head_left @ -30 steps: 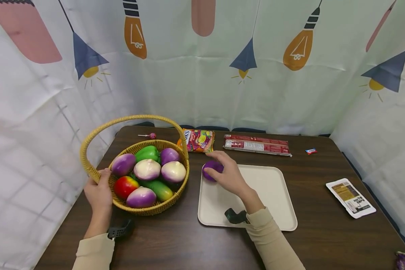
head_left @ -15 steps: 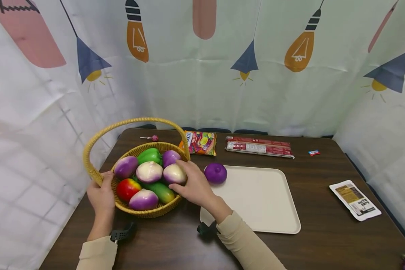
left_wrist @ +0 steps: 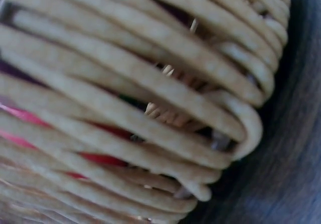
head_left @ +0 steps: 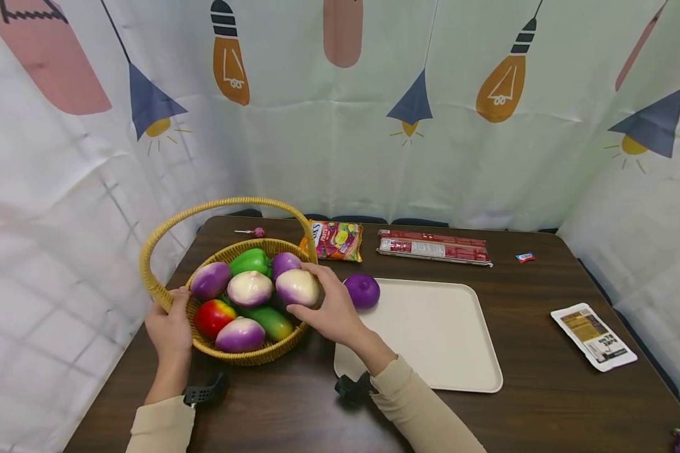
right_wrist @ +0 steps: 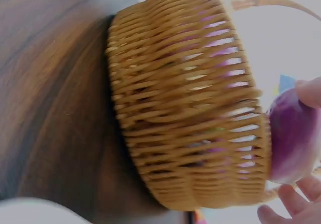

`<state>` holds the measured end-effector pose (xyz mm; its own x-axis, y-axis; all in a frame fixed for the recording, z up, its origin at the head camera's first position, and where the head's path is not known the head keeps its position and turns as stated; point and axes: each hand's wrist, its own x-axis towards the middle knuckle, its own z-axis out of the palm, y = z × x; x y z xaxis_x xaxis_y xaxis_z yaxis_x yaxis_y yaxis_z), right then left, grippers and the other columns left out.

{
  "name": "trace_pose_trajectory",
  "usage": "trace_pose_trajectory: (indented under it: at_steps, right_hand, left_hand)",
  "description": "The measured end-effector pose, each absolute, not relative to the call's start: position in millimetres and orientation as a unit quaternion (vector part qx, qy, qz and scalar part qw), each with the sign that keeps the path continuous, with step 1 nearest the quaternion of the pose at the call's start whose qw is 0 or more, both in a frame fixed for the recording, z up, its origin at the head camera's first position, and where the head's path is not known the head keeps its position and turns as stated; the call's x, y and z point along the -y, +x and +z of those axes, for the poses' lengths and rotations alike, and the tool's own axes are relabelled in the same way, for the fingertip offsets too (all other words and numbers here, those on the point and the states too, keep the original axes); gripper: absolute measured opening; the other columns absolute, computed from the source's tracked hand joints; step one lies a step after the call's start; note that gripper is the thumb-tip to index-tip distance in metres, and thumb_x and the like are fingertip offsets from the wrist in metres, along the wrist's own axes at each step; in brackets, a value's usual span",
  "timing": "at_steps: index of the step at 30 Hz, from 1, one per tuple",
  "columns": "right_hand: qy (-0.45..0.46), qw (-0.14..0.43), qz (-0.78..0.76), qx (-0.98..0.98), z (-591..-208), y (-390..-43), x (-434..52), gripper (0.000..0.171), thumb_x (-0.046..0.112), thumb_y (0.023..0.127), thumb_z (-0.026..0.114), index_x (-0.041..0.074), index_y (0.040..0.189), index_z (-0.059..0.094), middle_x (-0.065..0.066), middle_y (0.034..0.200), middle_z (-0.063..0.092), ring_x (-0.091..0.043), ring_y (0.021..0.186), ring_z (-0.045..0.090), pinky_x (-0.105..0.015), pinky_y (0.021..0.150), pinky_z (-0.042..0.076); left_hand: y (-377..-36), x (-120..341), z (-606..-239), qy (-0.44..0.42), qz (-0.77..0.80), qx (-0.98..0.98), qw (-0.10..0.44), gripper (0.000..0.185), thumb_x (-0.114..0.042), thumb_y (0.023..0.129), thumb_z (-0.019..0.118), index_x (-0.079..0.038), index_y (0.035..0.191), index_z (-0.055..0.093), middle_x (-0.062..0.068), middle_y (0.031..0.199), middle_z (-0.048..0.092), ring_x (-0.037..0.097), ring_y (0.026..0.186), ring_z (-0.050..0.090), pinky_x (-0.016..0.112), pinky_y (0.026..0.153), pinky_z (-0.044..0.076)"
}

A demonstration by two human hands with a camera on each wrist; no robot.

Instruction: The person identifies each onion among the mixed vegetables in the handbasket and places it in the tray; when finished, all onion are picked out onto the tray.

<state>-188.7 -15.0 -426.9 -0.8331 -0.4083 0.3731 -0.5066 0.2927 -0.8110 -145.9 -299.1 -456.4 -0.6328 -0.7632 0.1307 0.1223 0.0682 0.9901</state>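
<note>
Pale curtains (head_left: 340,126) printed with light bulbs and blue lampshades hang behind and beside a dark wooden desk (head_left: 544,390). Largest on it is a cream tray (head_left: 436,340), lying flat right of centre, with one all-purple onion (head_left: 362,290) sitting at its far left corner. Left of the tray stands a woven yellow basket (head_left: 243,355) with a tall hoop handle, filled with toy produce: a green pepper (head_left: 249,259), a red apple (head_left: 213,317), a green cucumber-like piece (head_left: 269,319) and several purple-and-white onions. The right hand (head_left: 328,308) reaches over the basket's right rim and curls its fingers and thumb round one of these, a white-topped onion (head_left: 297,287) at the basket's right side; the right wrist view shows that onion just above the rim, with fingertips at its edge. The left hand (head_left: 171,327) grips the basket's left rim, beside where the handle joins. Along the far edge of the desk lie a long red packet (head_left: 433,246), a colourful candy bag (head_left: 334,240), a lollipop (head_left: 254,232) and a small wrapped sweet (head_left: 524,257). A white printed sachet (head_left: 594,336) lies near the right edge.
</note>
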Motion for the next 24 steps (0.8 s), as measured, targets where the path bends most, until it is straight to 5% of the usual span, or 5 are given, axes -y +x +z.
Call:
trace_pose_trajectory:
  at_steps: [14,18,24]
  right_hand:
    - [0.200,0.053,0.530,0.822,-417.4,-207.1,-102.9,0.071,0.011,0.076,0.082,0.011,0.138,0.047,-0.013,0.135,0.043,-0.028,0.117,0.049,-0.047,0.090,0.046]
    - [0.168,0.008,0.538,0.826,-414.0,-218.1,-145.8,0.073,0.002,0.078,0.078,0.006,0.141,0.041,-0.019,0.136,0.046,-0.034,0.118,0.050,-0.047,0.091,0.046]
    - [0.159,-0.044,0.523,0.836,-437.1,-235.0,-189.5,0.072,0.012,0.077,0.083,0.016,0.138,0.045,-0.014,0.138,0.042,-0.034,0.114,0.049,-0.042,0.086,0.048]
  left_hand:
    - [-146.4,297.6,-454.4,0.254,-0.651,0.626,0.346,0.012,-0.023,0.093,0.066,-0.014,0.088,0.072,-0.014,0.082,0.064,0.009,0.086,0.051,0.022,0.083,0.035]
    - [-146.3,297.4,-454.3,0.256,-0.652,0.625,0.344,0.014,-0.024,0.093,0.066,-0.012,0.088,0.071,-0.013,0.082,0.063,0.010,0.085,0.051,0.020,0.080,0.036]
    - [-146.2,298.1,-453.7,0.253,-0.657,0.621,0.346,0.016,-0.022,0.093,0.066,-0.007,0.089,0.071,-0.012,0.079,0.063,0.012,0.082,0.051,0.019,0.075,0.038]
